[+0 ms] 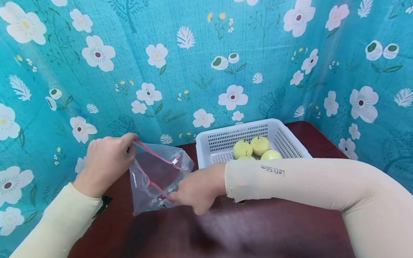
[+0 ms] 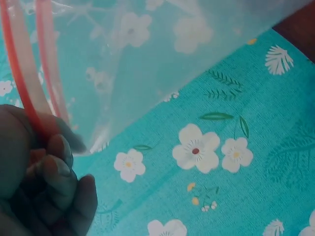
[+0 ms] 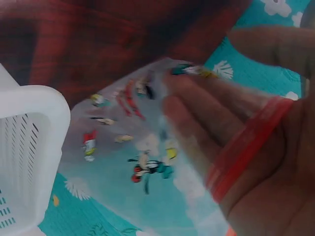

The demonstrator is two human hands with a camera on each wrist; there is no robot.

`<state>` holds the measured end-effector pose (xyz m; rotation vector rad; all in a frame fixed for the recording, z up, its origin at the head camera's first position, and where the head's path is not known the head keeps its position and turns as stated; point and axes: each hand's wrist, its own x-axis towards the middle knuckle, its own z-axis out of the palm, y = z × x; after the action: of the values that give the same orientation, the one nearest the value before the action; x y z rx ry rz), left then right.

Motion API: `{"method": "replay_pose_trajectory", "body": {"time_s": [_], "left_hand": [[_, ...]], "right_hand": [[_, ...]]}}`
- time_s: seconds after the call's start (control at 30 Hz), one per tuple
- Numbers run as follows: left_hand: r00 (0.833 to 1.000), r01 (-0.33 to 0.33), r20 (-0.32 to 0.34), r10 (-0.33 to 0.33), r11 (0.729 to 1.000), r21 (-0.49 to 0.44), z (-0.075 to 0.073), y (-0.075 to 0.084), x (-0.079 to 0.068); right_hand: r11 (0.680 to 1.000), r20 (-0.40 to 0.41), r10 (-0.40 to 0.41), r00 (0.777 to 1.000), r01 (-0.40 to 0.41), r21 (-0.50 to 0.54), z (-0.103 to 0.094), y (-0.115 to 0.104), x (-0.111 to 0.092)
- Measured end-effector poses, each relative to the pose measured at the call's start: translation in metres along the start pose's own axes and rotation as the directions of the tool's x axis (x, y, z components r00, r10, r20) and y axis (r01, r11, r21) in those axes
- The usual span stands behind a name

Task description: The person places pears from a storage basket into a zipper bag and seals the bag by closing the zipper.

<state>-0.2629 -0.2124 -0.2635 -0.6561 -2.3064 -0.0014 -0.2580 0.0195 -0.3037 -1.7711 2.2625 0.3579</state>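
Observation:
A clear zip bag [image 1: 161, 177] with red zip strips hangs open-mouthed between my hands over the table. My left hand [image 1: 107, 158] pinches one end of its red-edged mouth; in the left wrist view its thumb and fingers [image 2: 60, 162] close on the strips. My right hand [image 1: 199, 189] is at the other end of the mouth. In the right wrist view its straight fingers [image 3: 202, 115] reach inside the bag, past the red strip [image 3: 251, 142], with the thumb [image 3: 268, 46] apart outside. Small coloured cartoon prints [image 3: 147, 169] show on the film.
A white slotted plastic basket [image 1: 205, 144] stands at the table's back, beyond my right forearm, which partly covers it. Several round yellow-green pears [image 1: 260, 145] lie in it. The dark red table [image 1: 257, 234] meets a blue flowered cloth [image 1: 181, 72] behind and at the sides.

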Motion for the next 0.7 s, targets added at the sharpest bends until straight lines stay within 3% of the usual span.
{"method": "replay_pose_trajectory", "body": {"time_s": [0.2, 0.33, 0.4, 0.57, 0.7], "left_hand": [[1.000, 0.016, 0.018, -0.016, 0.999, -0.030, 0.004, 0.013, 0.003], [0.999, 0.011, 0.037, -0.008, 0.998, -0.064, 0.002, 0.027, 0.003], [0.999, 0.008, 0.032, -0.006, 0.997, -0.073, -0.001, 0.033, 0.004], [0.997, 0.051, -0.052, -0.052, 0.999, -0.020, -0.011, 0.034, -0.001], [0.990, 0.085, -0.113, -0.082, 0.996, 0.020, -0.007, 0.026, -0.011]], "right_hand": [[0.995, -0.044, -0.003, 0.999, -0.002, -0.103, 0.004, 0.000, -0.001], [0.967, -0.071, 0.020, 0.997, -0.037, -0.251, 0.003, 0.003, 0.005], [0.961, -0.056, 0.048, 0.997, -0.062, -0.271, 0.004, 0.007, 0.008], [0.959, 0.017, 0.153, 0.988, -0.144, -0.243, 0.011, 0.023, 0.015], [0.952, 0.030, 0.201, 0.979, -0.188, -0.242, 0.014, 0.028, 0.017]]}}
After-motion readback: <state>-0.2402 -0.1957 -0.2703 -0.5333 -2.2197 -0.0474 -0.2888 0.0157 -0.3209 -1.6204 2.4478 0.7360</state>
